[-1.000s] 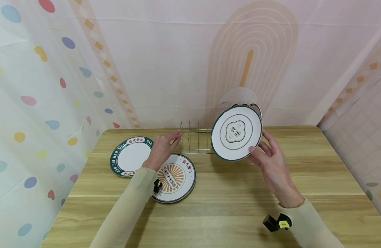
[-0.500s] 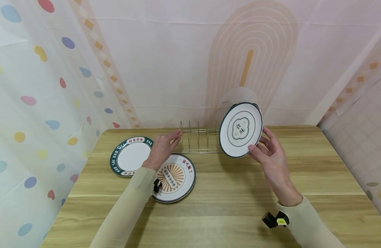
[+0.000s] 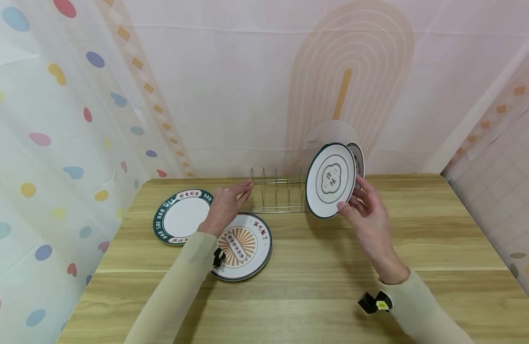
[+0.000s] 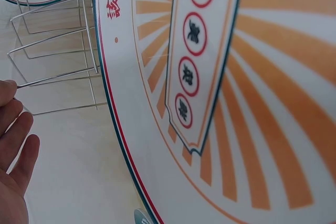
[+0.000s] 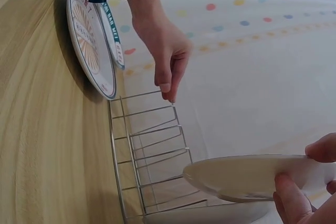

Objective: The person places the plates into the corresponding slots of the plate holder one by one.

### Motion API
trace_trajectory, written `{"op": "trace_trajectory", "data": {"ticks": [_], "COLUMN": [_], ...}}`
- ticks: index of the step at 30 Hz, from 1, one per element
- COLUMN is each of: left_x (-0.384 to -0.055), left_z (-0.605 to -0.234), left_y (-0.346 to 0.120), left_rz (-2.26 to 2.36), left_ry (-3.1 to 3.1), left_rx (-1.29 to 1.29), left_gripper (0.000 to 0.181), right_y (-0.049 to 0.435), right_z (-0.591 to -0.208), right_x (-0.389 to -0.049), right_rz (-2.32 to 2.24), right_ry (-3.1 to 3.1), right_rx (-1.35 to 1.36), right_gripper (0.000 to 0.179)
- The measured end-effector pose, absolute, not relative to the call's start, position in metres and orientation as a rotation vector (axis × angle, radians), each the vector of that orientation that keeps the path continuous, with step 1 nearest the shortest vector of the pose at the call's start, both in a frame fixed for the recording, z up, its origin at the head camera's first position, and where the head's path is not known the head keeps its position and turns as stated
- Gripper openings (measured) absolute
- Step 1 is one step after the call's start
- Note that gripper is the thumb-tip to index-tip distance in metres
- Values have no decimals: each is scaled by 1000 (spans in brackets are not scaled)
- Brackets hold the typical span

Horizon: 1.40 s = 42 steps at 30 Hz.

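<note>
My left hand pinches the left end of a gold wire plate rack between thumb and fingertips; the left wrist view has these fingertips at the end wire too. At the rack's right end, my right hand grips a white, dark-rimmed plate by its right edge, thumb on the face and fingers behind. That plate stands steeply tilted, its lower edge overlapping the rack in the head view. Just behind it another plate stands upright in the rack, mostly hidden. Close below the held plate, the right wrist view catches this second plate.
A plate with an orange sunburst lies on top of another near my left forearm. Farther left lies a plate with a green lettered rim. The wooden table backs onto a patterned curtain.
The held plate has moved right along the rack and turned more edge-on, uncovering more rack wires and, lately, the plate behind it. My left hand has stayed still.
</note>
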State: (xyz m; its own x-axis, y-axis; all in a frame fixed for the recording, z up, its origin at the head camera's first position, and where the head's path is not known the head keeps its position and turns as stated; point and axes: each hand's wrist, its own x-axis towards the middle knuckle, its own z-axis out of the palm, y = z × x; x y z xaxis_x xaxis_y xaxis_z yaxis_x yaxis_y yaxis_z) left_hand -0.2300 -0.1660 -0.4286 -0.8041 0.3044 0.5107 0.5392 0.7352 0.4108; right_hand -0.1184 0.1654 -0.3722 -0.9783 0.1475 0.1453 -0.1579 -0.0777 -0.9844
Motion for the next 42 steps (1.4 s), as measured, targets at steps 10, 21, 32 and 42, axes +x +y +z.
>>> {"op": "trace_trajectory", "data": {"ticks": [10, 21, 32, 42], "left_x": [-231, -231, -230, -229], "left_z": [-430, -431, -429, -430], "left_y": [-166, -166, -166, -166], "left_rz": [-780, -797, -805, -797], "left_ry": [-2516, -2499, -2530, -2513], "left_rx": [-651, -649, -639, -648], "left_gripper": [24, 25, 24, 24], "right_y": [158, 147, 133, 126], "right_z": [-380, -392, -399, -403], "right_x": [-128, -136, -141, -145], "right_rz": [2054, 1869, 1772, 1666], "right_ry": [-2068, -2096, -2121, -2157], "right_rx": [27, 123, 160, 199], "right_gripper": [71, 67, 66, 65]}}
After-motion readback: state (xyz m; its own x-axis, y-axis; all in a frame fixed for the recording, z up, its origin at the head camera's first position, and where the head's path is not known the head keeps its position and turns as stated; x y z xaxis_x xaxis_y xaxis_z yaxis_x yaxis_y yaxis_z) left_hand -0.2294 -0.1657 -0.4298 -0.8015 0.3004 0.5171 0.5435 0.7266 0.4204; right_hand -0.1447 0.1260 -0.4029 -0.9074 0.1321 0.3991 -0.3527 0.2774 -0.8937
